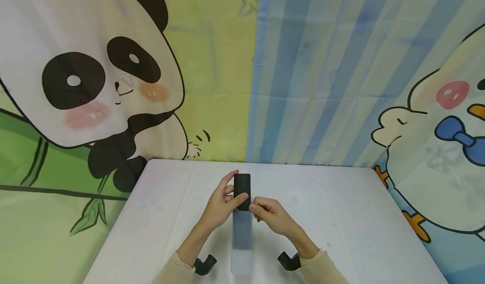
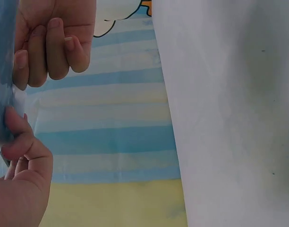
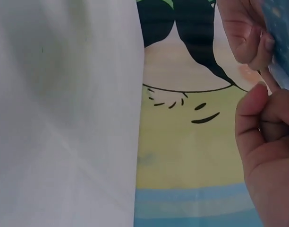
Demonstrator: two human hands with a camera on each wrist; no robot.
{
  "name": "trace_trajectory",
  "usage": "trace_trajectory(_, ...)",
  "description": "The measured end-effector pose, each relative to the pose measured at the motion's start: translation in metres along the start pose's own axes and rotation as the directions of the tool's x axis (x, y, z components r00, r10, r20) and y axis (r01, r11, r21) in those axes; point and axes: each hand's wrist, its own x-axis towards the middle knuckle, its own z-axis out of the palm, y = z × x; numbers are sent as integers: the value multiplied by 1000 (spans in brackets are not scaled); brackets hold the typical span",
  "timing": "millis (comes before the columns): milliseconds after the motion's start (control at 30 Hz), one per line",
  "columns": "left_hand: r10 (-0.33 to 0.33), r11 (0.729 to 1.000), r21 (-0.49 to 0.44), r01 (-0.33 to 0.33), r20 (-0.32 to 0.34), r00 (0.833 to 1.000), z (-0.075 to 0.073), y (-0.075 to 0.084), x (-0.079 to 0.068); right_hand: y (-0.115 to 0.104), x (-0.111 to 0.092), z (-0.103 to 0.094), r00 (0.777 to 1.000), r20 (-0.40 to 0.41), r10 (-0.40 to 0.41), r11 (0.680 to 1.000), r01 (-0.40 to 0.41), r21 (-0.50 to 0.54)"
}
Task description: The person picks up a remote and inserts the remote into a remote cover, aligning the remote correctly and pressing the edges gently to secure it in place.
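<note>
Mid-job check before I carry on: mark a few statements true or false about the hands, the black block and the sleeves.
1. The left hand holds the black block. True.
2. The right hand lies flat on the white table. False: its fingers are curled, beside the block's lower end.
3. In the head view, the grey-blue section shows above the black block. False: below it.
4. Both sleeves are beige. True.

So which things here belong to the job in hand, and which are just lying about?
In the job:
- black block, held by the left hand
- see-through strip below it
- right hand, at the block's edge

Apparently not in use:
- two bent black pieces by the sleeves; loose or attached, I can't tell
- patterned curtain, just background
</note>
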Motion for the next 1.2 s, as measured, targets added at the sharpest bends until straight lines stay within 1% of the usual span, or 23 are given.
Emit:
trace_trajectory(100, 9, 999, -40, -9, 5, 1000, 0, 1, 2, 0, 2, 3, 999, -32, -11, 1000, 11, 8)
trace_trajectory(200, 13, 999, -47, -12, 28, 1000, 1, 3, 6, 4, 2, 4, 994, -108, 4, 998, 2, 61)
trace_trajectory(333, 36, 999, -19, -36, 51, 998, 5, 8, 11, 5, 5, 4, 976, -218, 23, 986, 14, 167)
trace_trajectory(433, 41, 999, 2, -41, 54, 998, 7, 10, 13, 2, 8, 3, 961, -275, 31, 973, 34, 228)
trace_trajectory(600, 30, 1000, 2, -30, 58, 998, 8, 12, 14, 1, 14, 3, 950, -308, 58, 952, 41, 304)
trace_trajectory(733, 47, 998, 44, -48, 19, 999, 9, 13, 13, 3, 18, 3, 954, -290, 78, 929, 36, 368)
trace_trajectory(867, 76, 994, 81, -71, -51, 996, 9, 8, 11, 7, 18, 2, 963, -258, 76, 950, 8, 311)
trace_trajectory(967, 83, 994, 76, -76, -92, 992, 10, 0, 9, 11, 15, 2, 969, -233, 77, 974, -23, 227)
trace_trajectory(1067, 84, 995, 65, -77, -117, 990, 10, -7, 7, 13, 12, 2, 971, -213, 106, 984, -72, 163)
trace_trajectory(1133, 93, 995, 58, -86, -118, 989, 10, -9, 5, 13, 11, 2, 966, -225, 124, 989, -104, 101)
trace_trajectory(1200, 103, 994, 47, -99, -109, 989, 9, -10, 5, 9, 12, 0, 954, -270, 135, 991, -130, 36)
